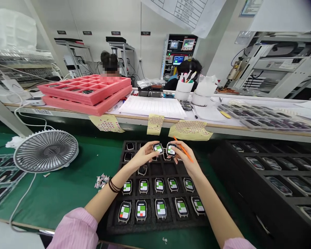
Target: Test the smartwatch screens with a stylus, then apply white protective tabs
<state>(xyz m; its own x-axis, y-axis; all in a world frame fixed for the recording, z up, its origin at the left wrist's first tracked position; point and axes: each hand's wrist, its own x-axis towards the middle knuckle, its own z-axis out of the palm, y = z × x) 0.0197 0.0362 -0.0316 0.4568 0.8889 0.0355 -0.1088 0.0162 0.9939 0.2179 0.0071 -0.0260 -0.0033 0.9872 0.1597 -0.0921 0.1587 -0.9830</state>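
The left hand [142, 156] pinched one smartwatch [158, 148] and the right hand [184, 159] another smartwatch [171, 149] between their fingertips, the right fingers [177, 159] also gripping an orange pen [184, 149], above a black foam tray [111, 224] whose lower two rows were full of watches [141, 210] while its upper slots were only partly filled.

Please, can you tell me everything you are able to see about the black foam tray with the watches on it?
The rectangular black foam tray lies flat on a green work mat. Its surface is cut into a grid of rounded rectangular pockets. The lower rows hold strapless watch bodies, such as one with a green and white screen pattern; some upper pockets look empty. The person's left hand and right hand are above its upper rows, each holding a watch body.
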